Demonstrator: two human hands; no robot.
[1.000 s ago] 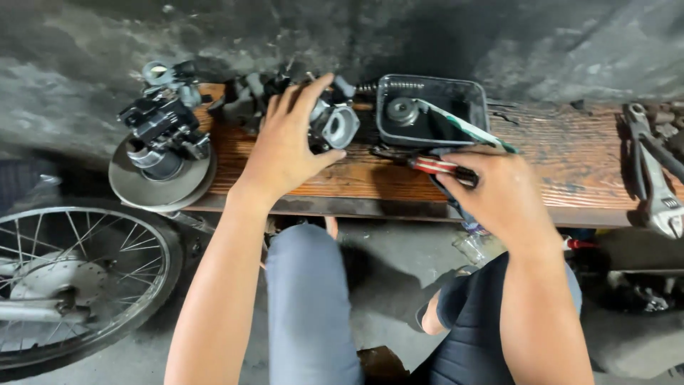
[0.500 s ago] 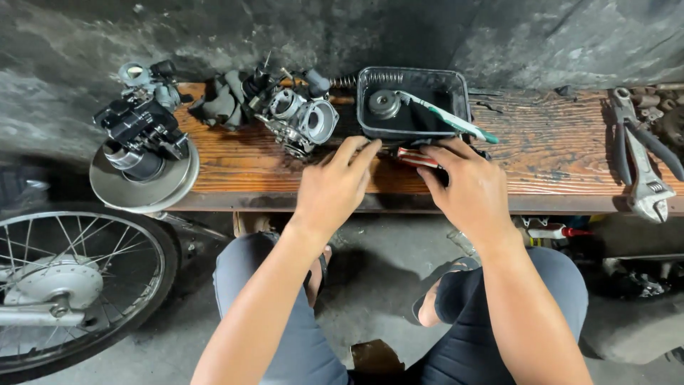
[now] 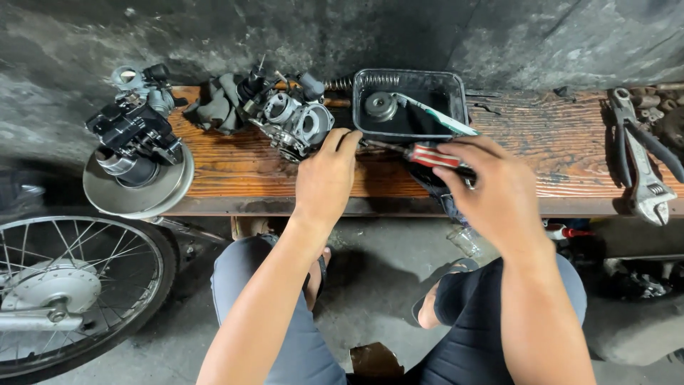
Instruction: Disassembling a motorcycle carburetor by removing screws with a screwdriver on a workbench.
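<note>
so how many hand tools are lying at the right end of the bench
2: dark-handled pliers and an adjustable wrench, side by side at the bench's right end. More may lie past the frame edge.

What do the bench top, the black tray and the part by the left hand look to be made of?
Bench top: wood, reddish-brown with visible grain, stained dark in places. Black tray: probably plastic, glossy with rounded corners and thin walls. Carburetor by the left hand: cast metal, dull silver-grey.

Rough grey concrete wall [image 3: 499, 36], worn wooden bench [image 3: 235, 171], concrete floor [image 3: 377, 285].
</note>
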